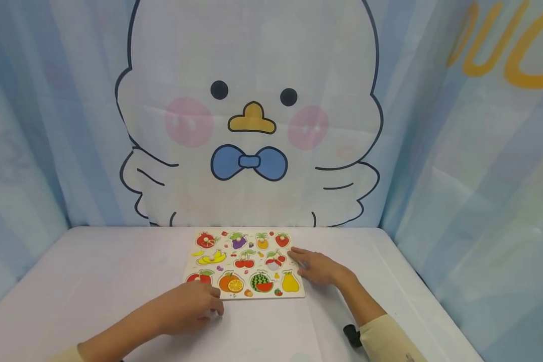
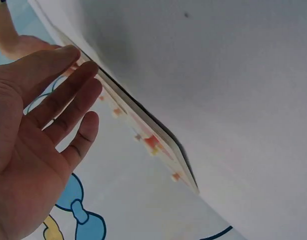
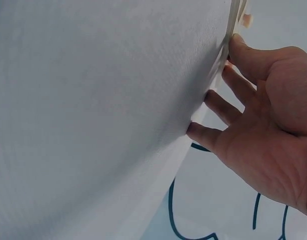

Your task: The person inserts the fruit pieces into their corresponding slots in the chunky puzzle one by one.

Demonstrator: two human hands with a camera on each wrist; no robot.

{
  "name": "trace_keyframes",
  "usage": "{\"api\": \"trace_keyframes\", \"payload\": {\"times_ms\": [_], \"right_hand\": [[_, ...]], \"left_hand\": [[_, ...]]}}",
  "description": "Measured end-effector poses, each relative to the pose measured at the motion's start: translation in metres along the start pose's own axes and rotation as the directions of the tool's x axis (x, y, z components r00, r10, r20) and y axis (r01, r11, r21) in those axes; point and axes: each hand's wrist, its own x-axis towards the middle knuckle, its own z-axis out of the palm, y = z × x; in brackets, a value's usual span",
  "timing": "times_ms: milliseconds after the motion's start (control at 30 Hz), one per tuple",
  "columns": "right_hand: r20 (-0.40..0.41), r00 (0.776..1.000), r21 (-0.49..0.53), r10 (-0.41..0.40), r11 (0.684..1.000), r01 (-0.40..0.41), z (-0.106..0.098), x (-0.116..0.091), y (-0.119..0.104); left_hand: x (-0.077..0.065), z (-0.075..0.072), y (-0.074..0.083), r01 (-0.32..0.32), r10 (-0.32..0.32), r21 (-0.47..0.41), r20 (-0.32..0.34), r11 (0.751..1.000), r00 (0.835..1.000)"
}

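Note:
A wooden fruit puzzle board [image 1: 290, 295] lies flat on the white table, its fruit pieces with small knobs in rows. My left hand [image 1: 190, 307] is at its near left corner, overlapping part of the red apple piece [image 1: 203, 278]. In the left wrist view, the relaxed, slightly bent fingers [image 2: 82, 100] reach close to the board's edge. Beside the board's right edge, my right hand [image 1: 319, 266] rests with fingers spread. The right wrist view has its thumb at the edge and the other fingertips on the tabletop.
White cloth covers the table [image 1: 95, 266]. Behind it hangs a curtain [image 1: 253, 201] with a cartoon bird, and blue-and-white curtains [image 1: 475, 201] close off the sides. A small black object [image 1: 352, 336] is next to the right sleeve [image 1: 389, 339].

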Motion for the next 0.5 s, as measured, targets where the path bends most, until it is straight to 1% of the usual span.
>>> {"api": "trace_keyframes", "payload": {"times_ms": [167, 300, 367, 433, 500], "right_hand": [[0.001, 1.0, 0.012, -0.001, 1.0, 0.001, 0.0, -0.001, 0.0], [0.002, 1.0, 0.006, -0.011, 1.0, 0.011, 0.0, -0.001, 0.0], [0.002, 1.0, 0.002, -0.018, 1.0, 0.018, -0.001, -0.001, -0.001], [0.001, 1.0, -0.006, -0.025, 1.0, 0.025, -0.002, -0.001, -0.001], [0.001, 1.0, -0.009, -0.028, 1.0, 0.028, -0.003, -0.001, -0.001]], "left_hand": [[-0.002, 0.001, 0.016, -0.048, 0.05, -0.036, 0.058, 0.998, 0.997], [-0.007, 0.0, 0.03, -0.065, 0.074, -0.079, 0.109, 0.995, 0.991], [-0.008, 0.001, 0.035, -0.076, 0.09, -0.099, 0.138, 0.992, 0.986], [-0.008, 0.004, 0.038, -0.115, 0.13, -0.102, 0.157, 0.988, 0.979], [-0.006, 0.011, 0.037, -0.144, 0.161, -0.101, 0.18, 0.984, 0.97]]}}
